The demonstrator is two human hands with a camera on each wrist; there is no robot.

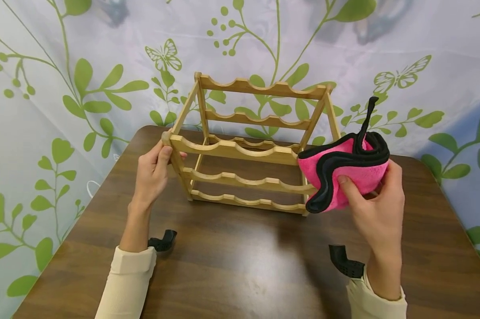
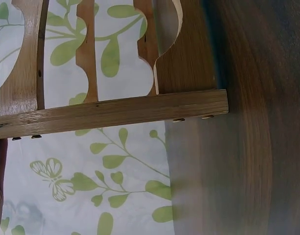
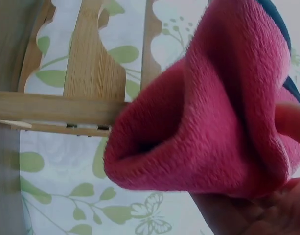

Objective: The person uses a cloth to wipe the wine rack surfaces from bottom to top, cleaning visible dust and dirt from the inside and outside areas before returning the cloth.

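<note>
At the front left corner of a light wooden rack with scalloped rails (image 1: 237, 149), set on a dark brown wood-grain table (image 1: 232, 248), the left hand (image 1: 152, 166) grips the post top. Right hand (image 1: 377, 208) pinches a folded pink plush cloth with black edging (image 1: 355, 172), in front of the rack's right side. Judgement: keep left grip firm so the rack can't skid; tuck the loose black strap (image 1: 367, 116) before it snags a rail. Right wrist view shows a hollow fold (image 3: 145, 149), hidden from head; left wrist view adds small fastener heads (image 2: 179, 120). Cloth-to-rack contact: can't tell.
</note>
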